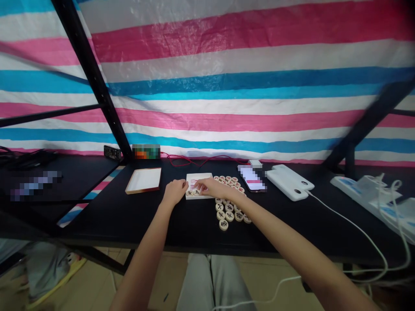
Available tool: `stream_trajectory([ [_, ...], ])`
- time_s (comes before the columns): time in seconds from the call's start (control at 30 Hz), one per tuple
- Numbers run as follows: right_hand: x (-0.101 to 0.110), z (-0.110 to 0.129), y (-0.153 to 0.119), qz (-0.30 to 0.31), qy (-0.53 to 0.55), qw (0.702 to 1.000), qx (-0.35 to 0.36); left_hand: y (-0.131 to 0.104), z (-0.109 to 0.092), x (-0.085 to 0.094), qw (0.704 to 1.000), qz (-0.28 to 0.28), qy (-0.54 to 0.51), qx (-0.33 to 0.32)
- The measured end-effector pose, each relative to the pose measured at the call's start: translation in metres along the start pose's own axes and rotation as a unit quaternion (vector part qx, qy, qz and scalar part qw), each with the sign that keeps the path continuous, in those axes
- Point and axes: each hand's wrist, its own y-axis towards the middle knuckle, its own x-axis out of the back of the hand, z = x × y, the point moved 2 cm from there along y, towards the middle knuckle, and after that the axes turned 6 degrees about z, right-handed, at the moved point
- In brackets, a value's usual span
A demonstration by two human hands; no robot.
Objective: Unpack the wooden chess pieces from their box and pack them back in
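Observation:
A shallow white box (199, 176) lies in the middle of the black table, with a few Chinese chess pieces (189, 193) along its near side. My left hand (175, 191) is closed at the box's left edge, its fingertips against the wall. Over the box's right part reaches my right hand (210, 187), its fingers pinched on a Chinese chess piece (196, 192) with black writing, inside the box. To the right, black-marked pieces (229, 215) lie in rows on the table, partly hidden by my right forearm. Red-marked pieces (229, 179) lie behind them.
A box lid (143, 180) lies open side up on the left. At the right are a phone (252, 178), white power banks (290, 181) with a cable, and a power strip (372, 203). A red cable (177, 163) runs along the back. Black metal posts (94, 82) frame the table.

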Motion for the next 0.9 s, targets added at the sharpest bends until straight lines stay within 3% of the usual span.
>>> stream_trajectory([
  [0.2,0.002,-0.002,-0.004,-0.037,0.000,0.999,0.020,0.000,0.002,-0.002,1.000,-0.010,0.005,-0.012],
  [0.33,0.018,0.015,-0.034,-0.113,-0.088,0.989,0.018,0.000,0.002,-0.002,1.000,0.000,-0.002,-0.007],
  [0.43,0.019,0.032,-0.072,-0.059,-0.109,0.992,0.034,0.000,0.002,-0.002,1.000,0.003,0.001,-0.003],
  [0.57,0.003,0.044,-0.115,0.027,-0.099,0.994,0.043,0.000,0.000,0.000,1.000,-0.004,0.009,-0.016],
  [0.7,-0.009,0.045,-0.131,0.013,-0.118,0.993,0.029,-0.002,0.000,0.002,1.000,0.003,0.007,-0.012],
  [0.9,-0.013,0.041,-0.129,-0.021,-0.132,0.991,0.021,-0.004,-0.001,0.004,1.000,0.010,-0.004,-0.012],
])
